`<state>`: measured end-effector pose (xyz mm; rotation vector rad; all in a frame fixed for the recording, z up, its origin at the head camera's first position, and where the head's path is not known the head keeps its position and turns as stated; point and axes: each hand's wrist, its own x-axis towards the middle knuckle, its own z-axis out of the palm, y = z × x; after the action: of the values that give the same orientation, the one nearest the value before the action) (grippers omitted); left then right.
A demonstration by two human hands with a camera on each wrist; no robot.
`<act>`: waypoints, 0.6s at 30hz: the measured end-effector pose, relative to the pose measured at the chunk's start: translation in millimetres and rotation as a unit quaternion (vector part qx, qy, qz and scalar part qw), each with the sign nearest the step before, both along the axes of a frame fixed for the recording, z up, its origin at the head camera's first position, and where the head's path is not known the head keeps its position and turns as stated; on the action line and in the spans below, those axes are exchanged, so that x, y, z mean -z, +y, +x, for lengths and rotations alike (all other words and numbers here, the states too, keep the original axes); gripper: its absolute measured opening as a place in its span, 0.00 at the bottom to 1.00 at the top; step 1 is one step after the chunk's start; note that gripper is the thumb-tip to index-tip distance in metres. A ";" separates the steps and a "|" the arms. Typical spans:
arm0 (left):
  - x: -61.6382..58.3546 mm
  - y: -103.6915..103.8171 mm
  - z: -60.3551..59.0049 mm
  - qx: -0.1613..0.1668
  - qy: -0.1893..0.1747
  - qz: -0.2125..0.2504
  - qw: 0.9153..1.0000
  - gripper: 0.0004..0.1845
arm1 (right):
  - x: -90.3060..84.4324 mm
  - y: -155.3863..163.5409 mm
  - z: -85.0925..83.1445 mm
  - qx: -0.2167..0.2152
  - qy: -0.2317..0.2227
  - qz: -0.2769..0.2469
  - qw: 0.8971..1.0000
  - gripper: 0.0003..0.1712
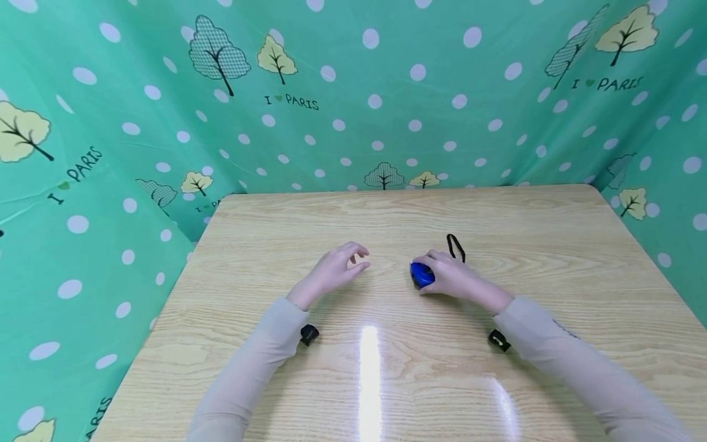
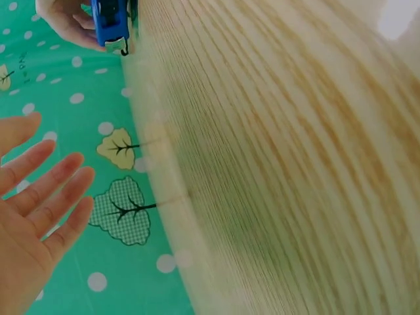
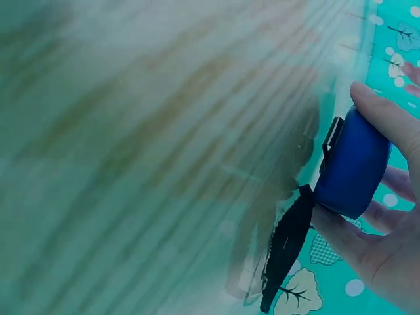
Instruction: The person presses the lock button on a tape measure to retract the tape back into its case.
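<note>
R fingers [image 3: 387,125] curl round a small blue tape measure [image 1: 422,274], thumb under, other fingers over the top; grip looks firm in the right wrist view, w/ the case clamped between thumb and fingertips. The right hand [image 1: 450,276] sits near mid-table, just above or on the wood (can't tell if the case touches the surface). A black wrist strap [image 1: 455,247] hangs off the case's back end and loops away toward the far edge of the table; in the wrist view it dangles slack.

L fingers [image 2: 56,190] are straight-ish and spread, holding nothing. The left hand [image 1: 334,270] hovers close to the tape measure's left, palm turned toward it, apart from it, no contact.

In the left wrist view the case's front shows, w/ what looks like the blade's end hook at the mouth; no blade seems drawn out.

Judging progress: the pick-up is done, the measure is in hand. Pulling the blade hasn't begun (the free hand seems lined up for that end, but that's a guess).

Outward: pale wooden table [image 1: 552,294], glare streak near the front, green polka-dot backdrop [image 1: 386,92] w/ trees on three sides.
</note>
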<state>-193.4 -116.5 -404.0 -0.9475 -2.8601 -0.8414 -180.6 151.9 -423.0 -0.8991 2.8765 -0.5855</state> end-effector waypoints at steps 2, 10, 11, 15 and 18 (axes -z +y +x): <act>-0.4 -0.5 -0.1 0.000 -0.002 0.000 1.000 0.13 | 1.1 -0.5 0.3 -0.001 0.002 -0.003 1.000 0.39; -1.1 -3.0 -0.1 0.006 -0.005 0.003 1.000 0.14 | 2.0 -1.5 -0.5 0.005 0.006 -0.014 1.000 0.38; -1.3 -3.2 0.2 0.005 -0.005 0.003 1.000 0.14 | 2.1 -1.7 -0.6 0.005 0.006 -0.014 1.000 0.38; -1.2 -3.3 0.9 0.000 -0.006 0.002 1.000 0.14 | 3.6 -1.8 -0.8 0.005 0.010 -0.013 1.000 0.38; 0.0 -3.9 1.5 -0.002 -0.004 -0.001 1.000 0.13 | 4.4 -1.9 -0.5 0.006 0.016 -0.013 1.000 0.38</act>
<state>-191.8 -120.5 -404.0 -0.9410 -2.8692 -0.8441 -181.1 150.0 -427.5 -0.9030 2.9117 -0.6154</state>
